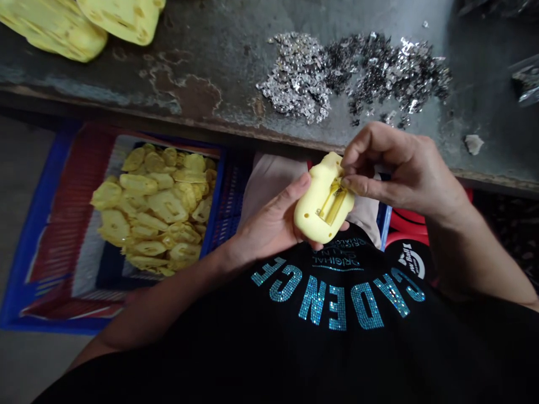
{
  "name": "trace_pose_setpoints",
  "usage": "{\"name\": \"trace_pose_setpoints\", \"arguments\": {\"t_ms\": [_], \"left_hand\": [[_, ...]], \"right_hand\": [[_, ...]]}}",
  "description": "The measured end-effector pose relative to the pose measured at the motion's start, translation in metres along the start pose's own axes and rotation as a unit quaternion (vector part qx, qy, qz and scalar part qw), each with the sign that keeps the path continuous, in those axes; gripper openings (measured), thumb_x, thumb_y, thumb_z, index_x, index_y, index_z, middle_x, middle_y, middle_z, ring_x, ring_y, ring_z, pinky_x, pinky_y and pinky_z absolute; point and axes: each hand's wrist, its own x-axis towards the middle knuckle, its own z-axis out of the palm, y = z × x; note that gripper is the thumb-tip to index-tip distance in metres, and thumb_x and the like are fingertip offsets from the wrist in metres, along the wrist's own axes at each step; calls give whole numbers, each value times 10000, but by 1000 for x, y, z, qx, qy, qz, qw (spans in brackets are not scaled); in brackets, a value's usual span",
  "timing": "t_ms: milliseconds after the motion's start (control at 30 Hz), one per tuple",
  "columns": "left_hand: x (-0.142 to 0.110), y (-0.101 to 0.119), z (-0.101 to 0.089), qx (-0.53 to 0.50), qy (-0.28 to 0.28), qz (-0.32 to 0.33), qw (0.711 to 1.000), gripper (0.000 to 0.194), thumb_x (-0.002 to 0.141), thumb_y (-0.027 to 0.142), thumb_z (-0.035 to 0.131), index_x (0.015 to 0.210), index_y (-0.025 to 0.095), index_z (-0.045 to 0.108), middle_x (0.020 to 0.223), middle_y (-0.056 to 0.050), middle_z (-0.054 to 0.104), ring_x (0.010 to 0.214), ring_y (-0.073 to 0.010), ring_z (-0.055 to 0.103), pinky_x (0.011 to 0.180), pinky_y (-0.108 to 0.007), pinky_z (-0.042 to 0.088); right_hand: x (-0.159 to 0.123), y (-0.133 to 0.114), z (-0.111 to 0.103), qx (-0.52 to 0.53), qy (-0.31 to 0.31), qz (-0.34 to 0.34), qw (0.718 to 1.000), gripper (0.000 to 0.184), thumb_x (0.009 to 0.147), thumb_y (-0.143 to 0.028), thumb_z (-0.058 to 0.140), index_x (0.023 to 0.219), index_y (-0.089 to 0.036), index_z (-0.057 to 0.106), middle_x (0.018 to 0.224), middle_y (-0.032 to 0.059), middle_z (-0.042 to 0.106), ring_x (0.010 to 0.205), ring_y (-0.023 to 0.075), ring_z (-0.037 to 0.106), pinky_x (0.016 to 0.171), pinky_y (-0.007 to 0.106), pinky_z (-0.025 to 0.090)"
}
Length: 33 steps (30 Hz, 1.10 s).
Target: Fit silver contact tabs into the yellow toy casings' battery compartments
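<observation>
Right hand (396, 163) near a scuffed grey workbench (236, 62).

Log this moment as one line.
left hand: holds yellow shell | right hand: fingertips at shell's recess | bench: small metal pieces | blue crate: yellow parts

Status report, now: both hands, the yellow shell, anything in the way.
Left hand gripping shell, slot facing camera. Right hand at slot's far end, fingers partly covering it. Nothing else seen blocking the shell.

Worn grey workbench (236, 67), grey floor (25, 365)
</observation>
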Motion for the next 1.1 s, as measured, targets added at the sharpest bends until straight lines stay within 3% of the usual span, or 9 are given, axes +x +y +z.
{"name": "trace_pose_setpoints", "arguments": {"t_ms": [133,267,367,567,767,900,1000,1100], "left_hand": [[-1,-3,-1,-3,12,16,1000,591,1019,668,922,1410,248,782,1270,-111,916,966,-327,914,510,-228,595],[0,-4,1,15,31,24,999,594,999,646,952,1414,253,787,1287,-108,917,1038,-388,927,505,-233,593],[1,-5,3,21,44,33,998,625,970,649,974,1407,247,777,1287,-123,915,1041,-413,932,493,-225,590],[2,-1,2,-19,37,13,999,666,936,584,1014,1415,223,725,1329,-152,903,1039,-377,938,500,-213,624],[5,3,-4,-11,11,-18,1000,796,928,728,968,1480,199,748,1464,-194,866,1221,-452,905,511,-234,646],[7,0,-6,5,24,-12,1000,882,926,870,905,1557,271,758,1396,-164,878,1282,-496,885,502,-286,672],[7,-3,-5,-1,4,-6,1000,869,955,865,890,1582,280,748,1417,-155,874,1316,-485,875,533,-282,680],[5,-7,-3,5,-1,16,1000,850,998,826,878,1617,265,724,1416,-156,875,1301,-469,878,554,-273,672]], "right_hand": [[3,-5,-2,-55,-18,-16,998,195,988,-297,926,1039,-286,739,945,-47,830,738,155,717,705,349,573],[7,-9,-5,-106,-32,-12,994,253,1011,-461,953,1057,-308,756,939,-33,838,739,182,723,718,367,596],[10,-14,-4,-126,-35,-4,991,241,1028,-491,929,1060,-322,761,936,-29,838,736,190,718,727,373,595],[3,-10,0,-105,30,-5,994,207,1010,-435,955,1001,-333,774,957,-10,860,768,231,750,764,433,642],[-17,5,10,-119,115,-29,986,58,1093,-408,851,1051,-373,833,1034,35,886,930,302,829,771,501,694],[-27,7,20,-192,127,-112,967,156,1149,-254,739,1122,-332,871,1123,32,888,1006,263,851,828,451,697],[-30,6,24,-228,125,-100,960,129,1141,-269,771,1138,-326,887,1139,54,876,988,265,822,846,454,697],[-28,4,25,-226,116,-83,964,60,1119,-322,814,1090,-292,857,1014,56,822,912,263,776,811,446,673]]}}
